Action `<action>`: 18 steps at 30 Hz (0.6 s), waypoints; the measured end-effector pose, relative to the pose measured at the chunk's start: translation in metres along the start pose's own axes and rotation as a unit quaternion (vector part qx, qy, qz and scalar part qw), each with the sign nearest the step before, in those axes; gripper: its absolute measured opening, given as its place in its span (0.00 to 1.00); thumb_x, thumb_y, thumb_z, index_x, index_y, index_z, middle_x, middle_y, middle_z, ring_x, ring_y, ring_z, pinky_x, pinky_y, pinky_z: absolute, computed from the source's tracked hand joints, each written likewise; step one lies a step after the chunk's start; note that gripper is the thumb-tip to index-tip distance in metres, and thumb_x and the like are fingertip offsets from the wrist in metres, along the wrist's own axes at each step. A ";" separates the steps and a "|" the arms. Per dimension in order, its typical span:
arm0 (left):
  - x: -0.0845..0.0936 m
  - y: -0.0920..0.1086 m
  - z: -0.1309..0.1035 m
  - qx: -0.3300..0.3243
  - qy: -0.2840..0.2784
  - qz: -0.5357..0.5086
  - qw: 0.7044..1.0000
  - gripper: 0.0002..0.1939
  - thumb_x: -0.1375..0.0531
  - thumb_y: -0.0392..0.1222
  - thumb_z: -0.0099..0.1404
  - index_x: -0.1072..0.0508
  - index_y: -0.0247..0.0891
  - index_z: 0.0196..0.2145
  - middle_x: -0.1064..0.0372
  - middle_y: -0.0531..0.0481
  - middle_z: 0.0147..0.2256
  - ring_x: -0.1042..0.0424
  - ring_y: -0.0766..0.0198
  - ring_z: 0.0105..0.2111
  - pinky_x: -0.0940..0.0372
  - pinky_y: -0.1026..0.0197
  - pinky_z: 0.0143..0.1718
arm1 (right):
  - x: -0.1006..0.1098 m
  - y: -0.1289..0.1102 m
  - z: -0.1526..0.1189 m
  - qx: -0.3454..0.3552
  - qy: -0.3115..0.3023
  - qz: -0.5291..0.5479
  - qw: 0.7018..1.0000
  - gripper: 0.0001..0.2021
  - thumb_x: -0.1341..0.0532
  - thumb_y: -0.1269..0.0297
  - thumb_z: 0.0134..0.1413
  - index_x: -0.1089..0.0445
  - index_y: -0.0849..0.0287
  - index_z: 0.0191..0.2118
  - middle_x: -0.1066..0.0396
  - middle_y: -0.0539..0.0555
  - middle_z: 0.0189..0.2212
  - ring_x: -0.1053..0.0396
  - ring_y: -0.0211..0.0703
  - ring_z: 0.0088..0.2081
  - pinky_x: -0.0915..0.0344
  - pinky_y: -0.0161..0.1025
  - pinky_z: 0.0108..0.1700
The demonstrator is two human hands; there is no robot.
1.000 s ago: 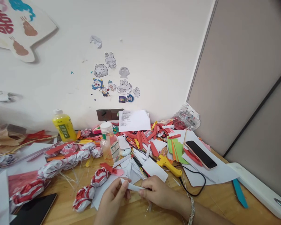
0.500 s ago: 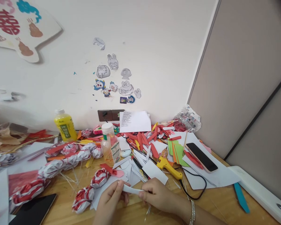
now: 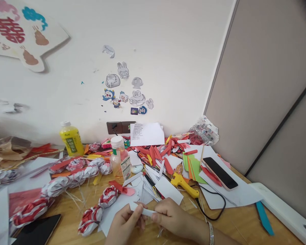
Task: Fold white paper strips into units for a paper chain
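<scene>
A small folded strip of white paper (image 3: pixel 147 212) is held between both hands near the table's front edge. My left hand (image 3: pixel 129 221) pinches its left part between thumb and fingers, with a pointed end sticking up past the thumb. The right end is gripped by my right hand (image 3: pixel 169 216), its fingers curled; a bracelet (image 3: pixel 211 234) circles that wrist. Just left of the hands lie red-and-white folded paper pieces (image 3: pixel 90 219) on white sheets. Behind the hands is a blank white card (image 3: pixel 169 190).
A yellow glue gun (image 3: pixel 185 185) with a black cord lies right of centre. Beyond it is a phone (image 3: pixel 220 173). A clear bottle (image 3: pixel 119 160) and a yellow drink bottle (image 3: pixel 71 139) stand at the back. Another dark phone (image 3: pixel 37 231) lies front left.
My left thumb has moved right along the strip, closer to my right hand, and more of the strip's left end now shows. The view has shifted slightly.
</scene>
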State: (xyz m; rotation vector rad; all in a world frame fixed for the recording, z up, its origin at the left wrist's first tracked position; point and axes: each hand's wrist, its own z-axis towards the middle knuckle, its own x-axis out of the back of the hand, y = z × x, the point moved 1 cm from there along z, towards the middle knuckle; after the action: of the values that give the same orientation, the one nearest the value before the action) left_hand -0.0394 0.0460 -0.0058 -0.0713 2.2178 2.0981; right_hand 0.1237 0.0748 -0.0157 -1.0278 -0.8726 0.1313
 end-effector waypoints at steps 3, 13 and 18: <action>0.000 -0.004 0.001 -0.001 -0.019 0.021 1.000 0.20 0.40 0.57 0.48 0.30 0.37 0.15 0.32 0.54 0.12 0.36 0.65 0.16 0.41 0.65 0.22 | -0.001 0.000 -0.001 -0.003 -0.005 0.024 1.000 0.25 0.55 0.47 0.56 0.46 0.61 0.16 0.49 0.45 0.14 0.49 0.31 0.18 0.52 0.30 0.21; -0.008 0.001 -0.010 -0.016 -0.041 0.086 0.995 0.19 0.41 0.52 0.51 0.32 0.37 0.12 0.38 0.55 0.12 0.40 0.66 0.16 0.45 0.66 0.20 | -0.003 -0.009 -0.002 0.014 -0.022 0.038 0.999 0.24 0.55 0.51 0.58 0.45 0.61 0.17 0.49 0.45 0.14 0.48 0.30 0.18 0.52 0.29 0.21; -0.008 -0.005 -0.012 0.003 -0.054 0.057 0.997 0.21 0.42 0.58 0.49 0.34 0.37 0.14 0.41 0.57 0.13 0.41 0.67 0.16 0.46 0.66 0.20 | -0.003 -0.014 -0.002 0.036 -0.052 0.061 0.996 0.27 0.58 0.46 0.57 0.45 0.61 0.17 0.48 0.45 0.14 0.48 0.30 0.17 0.51 0.28 0.20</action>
State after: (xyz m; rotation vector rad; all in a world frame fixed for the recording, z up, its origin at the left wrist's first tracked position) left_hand -0.0316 0.0333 -0.0093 0.1687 2.2147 2.0956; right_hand 0.1188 0.0641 -0.0067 -1.0135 -0.8920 0.3196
